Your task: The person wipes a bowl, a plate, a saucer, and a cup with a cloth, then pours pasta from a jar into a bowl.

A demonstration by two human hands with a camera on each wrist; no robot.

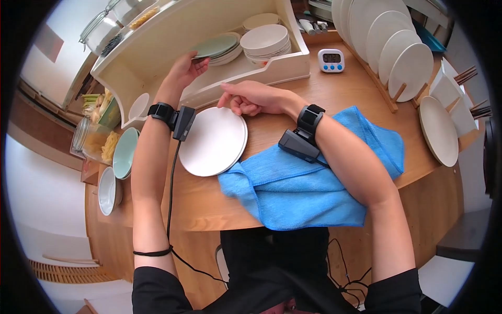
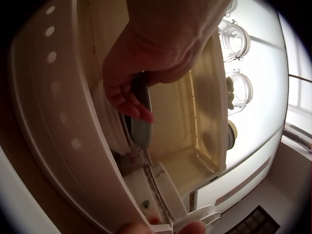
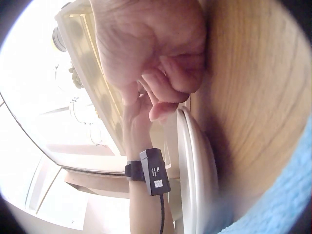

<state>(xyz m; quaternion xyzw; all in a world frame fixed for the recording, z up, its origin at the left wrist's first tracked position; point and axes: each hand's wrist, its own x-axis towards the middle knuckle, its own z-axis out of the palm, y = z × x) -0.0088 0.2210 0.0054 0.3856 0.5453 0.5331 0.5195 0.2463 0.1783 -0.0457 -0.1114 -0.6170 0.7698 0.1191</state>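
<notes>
In the rack, a pale green plate lies on top of a small stack of plates. My left hand pinches its near left edge; the left wrist view shows the fingers curled round the rim of the plate. Just above the far edge of two stacked white plates on the table is my right hand, its fingers loosely curled and holding nothing. Whether it touches those plates is unclear in the right wrist view.
White bowls stand in the cream rack beside the plates. A blue cloth lies under my right forearm. Timer and upright plates are at the right, green bowls and jars at the left.
</notes>
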